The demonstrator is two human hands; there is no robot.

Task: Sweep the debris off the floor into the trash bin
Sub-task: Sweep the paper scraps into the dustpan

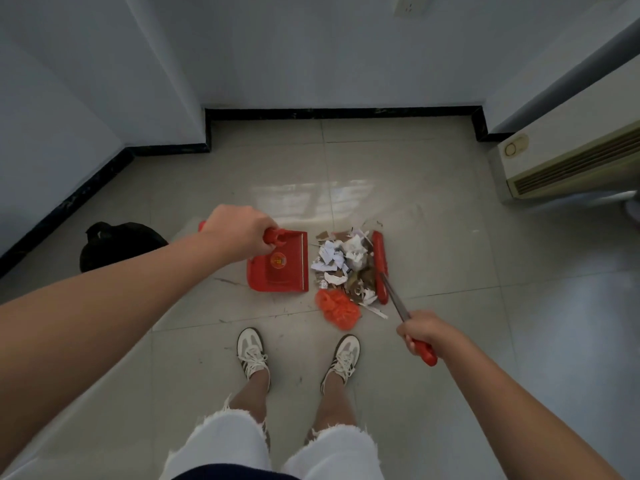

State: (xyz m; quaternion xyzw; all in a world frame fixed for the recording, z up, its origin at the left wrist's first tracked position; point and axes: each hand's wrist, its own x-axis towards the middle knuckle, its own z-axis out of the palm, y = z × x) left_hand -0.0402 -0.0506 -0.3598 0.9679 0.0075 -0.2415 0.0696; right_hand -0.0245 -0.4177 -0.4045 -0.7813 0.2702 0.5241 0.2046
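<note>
Nearest are the two shoes (251, 351), toes pointing to the work. A bit further, the right hand (420, 332) has its fingers curled round the red grip of the broom (380, 268). The shaft goes forward and to the left, down to the head.

The debris (346, 268) (paper scraps, brown bits, an orange net (337, 308) at the near end) lies in front, slightly right of centre. It is just between broom head and dustpan (280, 268). Head and dustpan lip both run near-to-far, approx. parallel, so the pile must travel right to left.

The left hand (239, 235) grips the dustpan handle from above and is the farther one. Far left, by the wall, is a black bag, prob. the trash bin (117, 245), well apart from the pile.
</note>
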